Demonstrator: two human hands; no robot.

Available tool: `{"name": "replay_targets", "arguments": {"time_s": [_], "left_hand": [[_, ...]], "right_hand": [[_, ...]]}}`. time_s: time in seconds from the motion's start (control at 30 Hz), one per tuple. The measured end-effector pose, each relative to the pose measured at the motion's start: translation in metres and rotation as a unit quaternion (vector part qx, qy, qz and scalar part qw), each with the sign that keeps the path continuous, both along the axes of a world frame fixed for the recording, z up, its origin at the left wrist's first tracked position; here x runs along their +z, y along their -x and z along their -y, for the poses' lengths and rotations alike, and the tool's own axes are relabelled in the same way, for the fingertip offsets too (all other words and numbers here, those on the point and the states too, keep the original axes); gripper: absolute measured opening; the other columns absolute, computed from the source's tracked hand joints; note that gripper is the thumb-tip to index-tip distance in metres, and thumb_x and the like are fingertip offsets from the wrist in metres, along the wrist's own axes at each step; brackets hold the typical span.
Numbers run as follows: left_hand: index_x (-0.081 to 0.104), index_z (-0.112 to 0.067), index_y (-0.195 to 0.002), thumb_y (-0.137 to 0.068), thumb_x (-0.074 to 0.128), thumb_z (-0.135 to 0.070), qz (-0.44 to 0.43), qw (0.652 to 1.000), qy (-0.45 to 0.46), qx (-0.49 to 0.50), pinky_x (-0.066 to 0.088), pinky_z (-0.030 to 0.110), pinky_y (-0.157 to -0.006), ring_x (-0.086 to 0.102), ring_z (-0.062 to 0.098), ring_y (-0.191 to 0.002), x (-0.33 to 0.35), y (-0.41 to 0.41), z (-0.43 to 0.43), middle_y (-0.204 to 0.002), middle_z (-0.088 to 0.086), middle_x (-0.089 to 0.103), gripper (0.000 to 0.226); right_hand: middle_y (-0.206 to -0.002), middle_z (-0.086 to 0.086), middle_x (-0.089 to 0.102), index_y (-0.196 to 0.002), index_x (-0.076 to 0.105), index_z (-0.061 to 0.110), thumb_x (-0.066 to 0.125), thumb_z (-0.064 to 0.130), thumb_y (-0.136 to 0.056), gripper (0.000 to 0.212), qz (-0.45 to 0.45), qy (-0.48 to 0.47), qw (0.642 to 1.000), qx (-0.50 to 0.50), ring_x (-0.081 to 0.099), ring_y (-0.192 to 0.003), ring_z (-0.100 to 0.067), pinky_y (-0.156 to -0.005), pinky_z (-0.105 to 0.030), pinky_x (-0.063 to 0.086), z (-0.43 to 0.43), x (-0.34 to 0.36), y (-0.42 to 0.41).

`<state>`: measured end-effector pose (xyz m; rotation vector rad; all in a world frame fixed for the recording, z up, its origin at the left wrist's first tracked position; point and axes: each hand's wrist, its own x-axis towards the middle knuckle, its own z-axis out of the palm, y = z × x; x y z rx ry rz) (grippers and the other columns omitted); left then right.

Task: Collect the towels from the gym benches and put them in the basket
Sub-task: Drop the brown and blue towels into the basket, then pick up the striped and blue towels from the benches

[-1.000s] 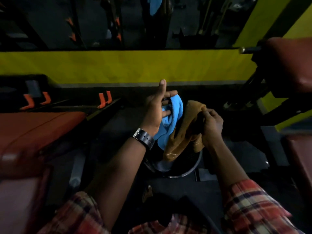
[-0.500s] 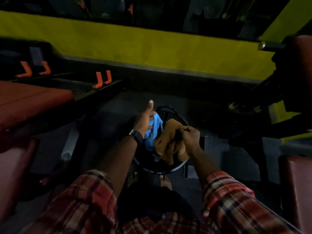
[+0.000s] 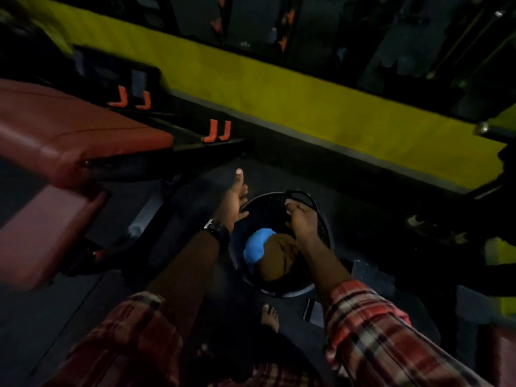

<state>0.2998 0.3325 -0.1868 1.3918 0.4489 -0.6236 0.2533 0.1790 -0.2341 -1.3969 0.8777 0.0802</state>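
A black mesh basket (image 3: 324,233) stands on the dark floor in front of me. Inside it lie a blue towel (image 3: 257,247) and, beside it, a brown towel (image 3: 275,261), partly under my right forearm. My left hand (image 3: 236,199) is at the basket's left rim, thumb pointing up, fingers spread against the rim, holding nothing. My right hand (image 3: 303,219) hovers over the basket's far side near its handle (image 3: 303,195) with fingers curled down. I cannot tell whether it grips anything. Neither hand holds a towel.
A red padded gym bench (image 3: 69,135) stands to the left, with orange hooks (image 3: 217,131) on its black frame. A yellow wall band (image 3: 307,107) runs behind the basket. Dark machine parts crowd the right side. My bare foot (image 3: 270,317) is just in front of the basket.
Both towels have left my hands and now lie in the basket. My hands have moved to its rim, and the view has pulled back and tilted.
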Motion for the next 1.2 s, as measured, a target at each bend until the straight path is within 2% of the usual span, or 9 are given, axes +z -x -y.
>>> {"name": "replay_targets", "arguments": {"time_s": [0.23,0.43,0.57,0.63,0.7,0.9,1.03,1.1,1.2], "left_hand": [[0.036,-0.016,-0.149,-0.090,0.028,-0.070,0.060,0.991,0.006,0.121,0.030,0.051,-0.111,0.033,0.024,-0.143,0.035,0.028,-0.132,-0.156,0.005,0.035,0.081],[0.035,-0.020,-0.149,-0.090,0.027,-0.071,0.115,0.961,-0.006,0.253,0.029,0.048,-0.113,0.030,0.019,-0.145,0.068,0.104,-0.303,-0.157,-0.002,0.033,0.078],[0.037,-0.018,-0.148,-0.092,0.026,-0.067,0.131,0.931,-0.034,0.339,0.032,0.046,-0.111,0.036,0.018,-0.141,0.095,0.170,-0.421,-0.154,0.000,0.038,0.075],[0.046,-0.017,-0.142,-0.095,0.025,-0.064,0.144,0.909,-0.049,0.389,0.039,0.041,-0.105,0.044,0.016,-0.134,0.106,0.212,-0.479,-0.146,0.001,0.047,0.070],[0.053,-0.022,-0.134,-0.096,0.024,-0.061,0.150,0.892,-0.058,0.422,0.043,0.036,-0.098,0.051,0.009,-0.124,0.117,0.249,-0.528,-0.137,-0.005,0.053,0.062],[0.033,-0.024,-0.151,-0.098,0.025,-0.056,0.130,0.824,-0.071,0.547,0.030,0.051,-0.109,0.032,0.019,-0.142,0.108,0.345,-0.652,-0.156,-0.002,0.035,0.062],[0.048,-0.021,-0.138,-0.095,0.028,-0.060,0.113,0.769,-0.085,0.623,0.034,0.052,-0.110,0.043,0.015,-0.122,0.093,0.387,-0.732,-0.125,-0.008,0.055,0.061],[0.041,-0.019,-0.147,-0.095,0.028,-0.061,0.114,0.745,-0.098,0.650,0.033,0.051,-0.110,0.040,0.018,-0.132,0.091,0.400,-0.778,-0.137,-0.007,0.050,0.067],[0.036,-0.020,-0.149,-0.095,0.027,-0.062,0.102,0.709,-0.110,0.689,0.033,0.051,-0.108,0.032,0.021,-0.143,0.102,0.407,-0.843,-0.156,-0.003,0.035,0.069]], "right_hand": [[-0.116,0.001,0.065,-0.115,0.068,0.015,0.059,0.021,-0.090,0.027,0.080,0.006,0.986,0.143,0.060,-0.102,-0.013,-0.076,-0.034,0.052,-0.124,0.050,-0.023],[-0.118,0.000,0.061,-0.129,0.059,0.018,0.058,0.021,-0.092,0.037,0.149,0.012,0.936,0.319,0.059,-0.098,-0.008,-0.069,-0.029,0.052,-0.303,0.087,0.003],[-0.132,-0.013,0.060,-0.132,0.056,0.010,0.060,0.016,-0.092,0.040,0.179,0.000,0.892,0.416,0.061,-0.109,-0.020,-0.094,-0.044,0.052,-0.442,0.103,0.050],[-0.131,-0.020,0.060,-0.132,0.055,0.009,0.059,0.015,-0.092,0.040,0.181,-0.018,0.869,0.459,0.062,-0.111,-0.030,-0.085,-0.035,0.051,-0.513,0.110,0.080],[-0.134,-0.013,0.059,-0.135,0.052,0.009,0.058,0.015,-0.093,0.042,0.183,-0.039,0.845,0.501,0.060,-0.108,-0.021,-0.077,-0.031,0.048,-0.574,0.114,0.105],[-0.127,-0.002,0.061,-0.132,0.056,0.014,0.061,0.018,-0.091,0.041,0.174,-0.086,0.769,0.610,0.058,-0.114,-0.015,-0.094,-0.040,0.050,-0.733,0.112,0.172],[-0.121,-0.002,0.063,-0.131,0.057,0.013,0.062,0.017,-0.091,0.040,0.144,-0.132,0.731,0.654,0.060,-0.099,-0.008,-0.075,-0.032,0.051,-0.841,0.100,0.205],[-0.118,0.000,0.061,-0.131,0.056,0.013,0.061,0.019,-0.092,0.040,0.136,-0.154,0.706,0.678,0.058,-0.090,0.000,-0.066,-0.026,0.048,-0.893,0.098,0.213],[-0.117,0.000,0.058,-0.132,0.054,0.013,0.061,0.020,-0.092,0.041,0.108,-0.175,0.673,0.710,0.058,-0.098,-0.010,-0.068,-0.028,0.048,-0.972,0.106,0.209]]}}
